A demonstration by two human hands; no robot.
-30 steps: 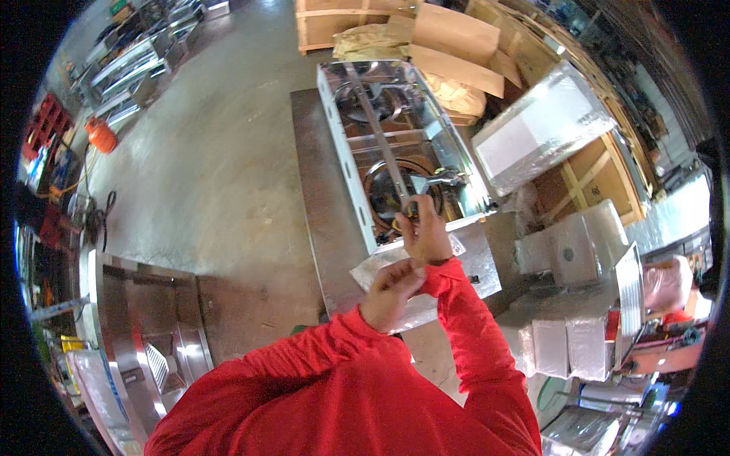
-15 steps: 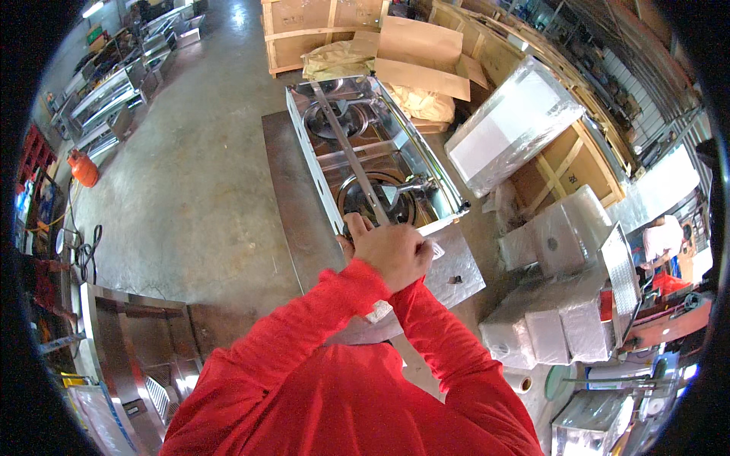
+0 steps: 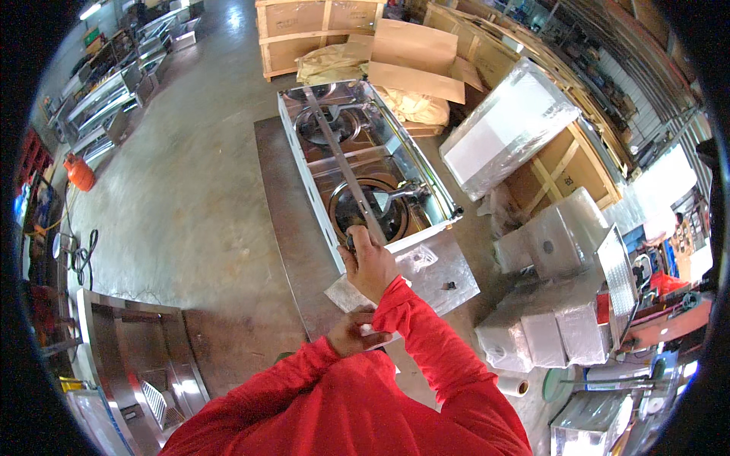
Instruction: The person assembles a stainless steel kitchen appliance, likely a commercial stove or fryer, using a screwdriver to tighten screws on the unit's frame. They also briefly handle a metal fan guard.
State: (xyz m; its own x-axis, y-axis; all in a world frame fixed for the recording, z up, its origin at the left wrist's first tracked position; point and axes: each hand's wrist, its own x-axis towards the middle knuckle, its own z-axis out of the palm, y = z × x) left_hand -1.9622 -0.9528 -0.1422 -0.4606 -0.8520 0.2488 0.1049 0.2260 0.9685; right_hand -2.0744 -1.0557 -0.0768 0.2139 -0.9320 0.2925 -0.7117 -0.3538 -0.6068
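Observation:
A long steel cooker body (image 3: 310, 178) with two round burner wells lies on a flat sheet. Along its length runs a narrow metal bar (image 3: 340, 156). At the bar's near end, my right hand (image 3: 372, 266) is closed, thumb and fingers around a small dark thing I cannot make out. My left hand (image 3: 351, 334) is lower, close to my body and beside the right sleeve's cuff. Its fingers are curled, with something white at them that I cannot make out. Clear plastic wrap (image 3: 418, 258) lies by the near end of the cooker.
Wooden crates (image 3: 319, 34) and an opened cardboard box (image 3: 414, 53) stand beyond the cooker. Plastic-wrapped units (image 3: 509, 129) stack up on the right. An orange gas cylinder (image 3: 78, 172) and a steel cabinet (image 3: 141, 357) are at left. A small black piece (image 3: 449, 286) lies on the sheet.
My left hand has come away from the bar's near end and moved down toward my body. My right hand, earlier partly covered by it, remains at the bar's end.

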